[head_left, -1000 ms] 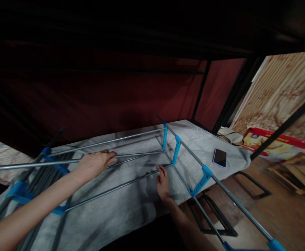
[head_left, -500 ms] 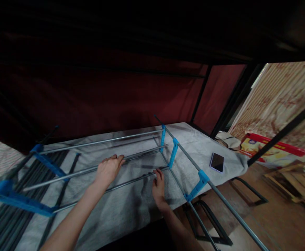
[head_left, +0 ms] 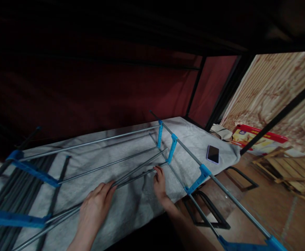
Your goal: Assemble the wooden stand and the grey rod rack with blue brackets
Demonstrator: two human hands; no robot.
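A rack frame of grey metal tubes and blue plastic connectors lies on its side on a pale grey cloth. My left hand is closed around a loose metal tube, which slants across the front crossbar. That tube's far end is free, near the right-hand connectors. My right hand has its fingertips pinched on the front crossbar, just left of a blue connector. Another blue connector holds the left side.
Several dark tubes lie together under the frame's left side. A phone rests on the cloth at the right. Beyond the edge are a red and yellow box, a folded wooden piece and black metal frame legs.
My left hand has brought the loose tube down and toward me, from near the middle crossbar to the front one. My right hand stays at the front crossbar. The view has shifted slightly.
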